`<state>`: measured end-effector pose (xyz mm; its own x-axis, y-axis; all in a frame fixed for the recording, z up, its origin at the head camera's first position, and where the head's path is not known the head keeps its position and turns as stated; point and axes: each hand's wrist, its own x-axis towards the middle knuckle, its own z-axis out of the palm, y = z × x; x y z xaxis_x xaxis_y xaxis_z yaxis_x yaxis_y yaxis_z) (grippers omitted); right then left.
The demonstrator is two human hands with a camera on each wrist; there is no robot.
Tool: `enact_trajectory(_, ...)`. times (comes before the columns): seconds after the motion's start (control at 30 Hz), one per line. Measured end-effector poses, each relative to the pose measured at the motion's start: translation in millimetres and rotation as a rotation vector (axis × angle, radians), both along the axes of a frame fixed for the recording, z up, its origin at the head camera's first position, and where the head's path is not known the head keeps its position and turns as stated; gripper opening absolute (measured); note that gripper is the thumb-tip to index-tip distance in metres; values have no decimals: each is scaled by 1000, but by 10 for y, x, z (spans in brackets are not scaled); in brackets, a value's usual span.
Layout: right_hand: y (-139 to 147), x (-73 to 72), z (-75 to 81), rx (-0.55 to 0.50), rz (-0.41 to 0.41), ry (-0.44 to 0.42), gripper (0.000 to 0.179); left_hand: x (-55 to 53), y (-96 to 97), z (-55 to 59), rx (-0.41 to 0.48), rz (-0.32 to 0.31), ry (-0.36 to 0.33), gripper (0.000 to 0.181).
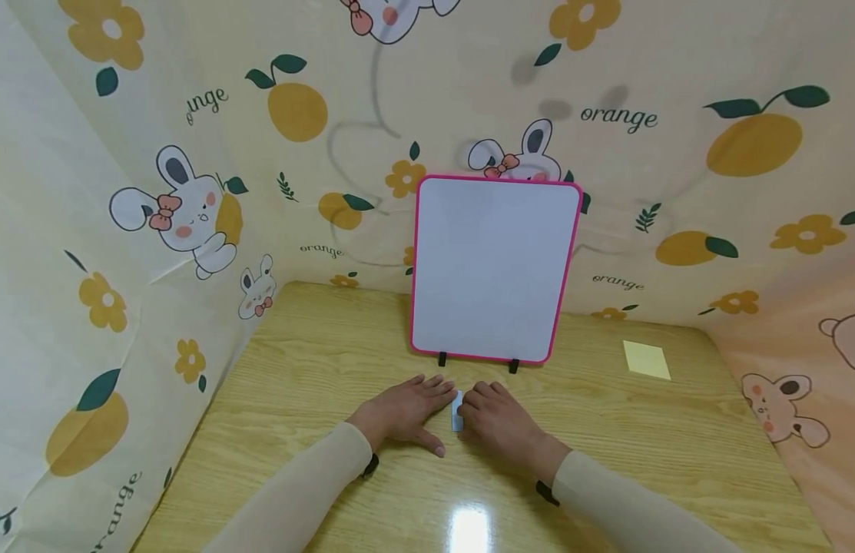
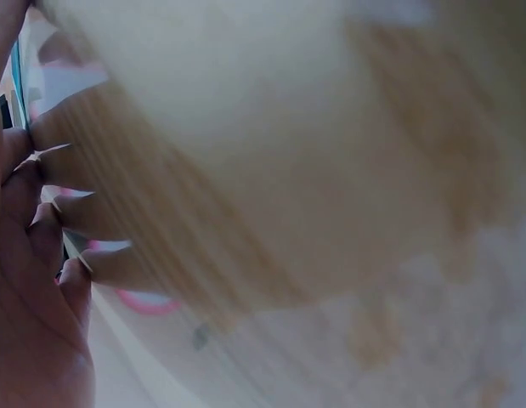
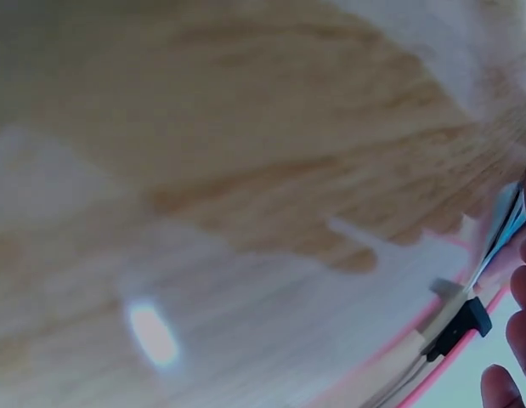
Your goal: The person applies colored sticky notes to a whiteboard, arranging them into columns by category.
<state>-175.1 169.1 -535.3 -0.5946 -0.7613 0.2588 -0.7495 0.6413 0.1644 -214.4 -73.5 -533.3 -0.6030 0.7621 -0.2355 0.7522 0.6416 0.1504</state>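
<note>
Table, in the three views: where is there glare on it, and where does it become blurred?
Head view: white glare near the bottom edge, the table grain otherwise fairly sharp; left wrist view: no comparable bright spot, table heavily blurred, left hand clearer; right wrist view: small bright spot lower left, table blurred, black foot clearer.

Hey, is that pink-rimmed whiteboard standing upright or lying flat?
Upright: the whiteboard stands on two black feet at its bottom edge, its face rising above the wooden table.

I see both arms along the bottom; at lower centre, left hand spread, right hand beside it, fingers curled.
</note>
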Motion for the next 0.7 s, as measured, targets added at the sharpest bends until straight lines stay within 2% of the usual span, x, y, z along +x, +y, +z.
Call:
enact_trajectory(0.27, -41, -47, -25, 2, 13, 61, 20, -10, 0, -12, 4, 1, -7, 111)
enact_trajectory(0.43, -56, -58, -31, -15, 13, 61, 18, -6, -2, -3, 2, -1, -10, 110)
enact_trajectory(0.7, -56, -72, -24, 21, -16, 100, 26, -2, -5, 5, 6, -4, -5, 109)
